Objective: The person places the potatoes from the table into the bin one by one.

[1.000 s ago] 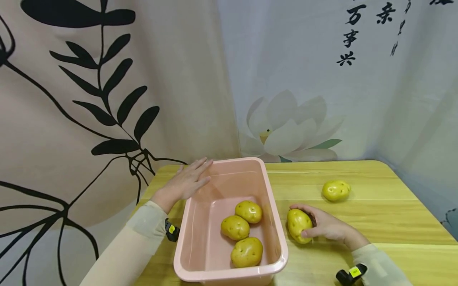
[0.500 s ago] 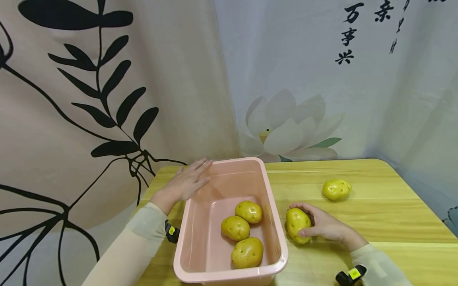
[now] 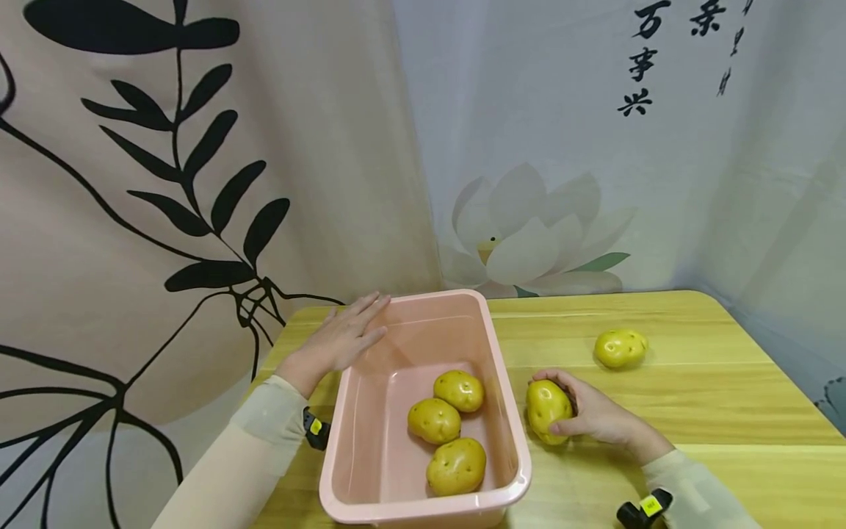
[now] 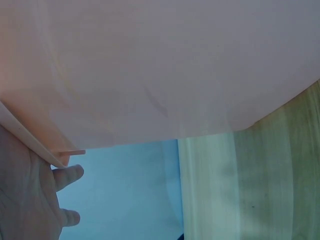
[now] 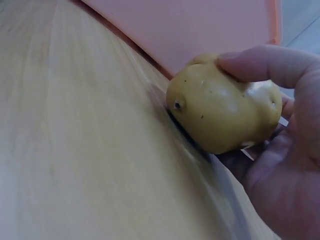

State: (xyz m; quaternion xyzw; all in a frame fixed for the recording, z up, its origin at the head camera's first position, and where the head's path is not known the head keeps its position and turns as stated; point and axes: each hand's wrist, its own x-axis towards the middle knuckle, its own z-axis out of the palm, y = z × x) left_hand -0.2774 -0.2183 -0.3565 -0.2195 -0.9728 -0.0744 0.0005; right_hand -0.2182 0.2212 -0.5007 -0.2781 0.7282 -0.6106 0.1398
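Observation:
My left hand rests with straight fingers on the back left rim of a pink plastic basin. The left wrist view shows the basin's outer wall and that hand's fingers at the rim. Just right of the basin, my right hand grips a yellow potato between thumb and fingers. In the right wrist view this potato is close over the wooden tabletop, and the thumb lies across its top. Three more potatoes lie inside the basin, toward its near end.
Another potato lies on the table at the back right, beyond my right hand. A printed curtain hangs behind the table's back edge. The basin stands toward the table's left side.
The right hand and its potato have shifted slightly toward the basin and away from me. The left hand stays on the rim, and the view has tilted a little.

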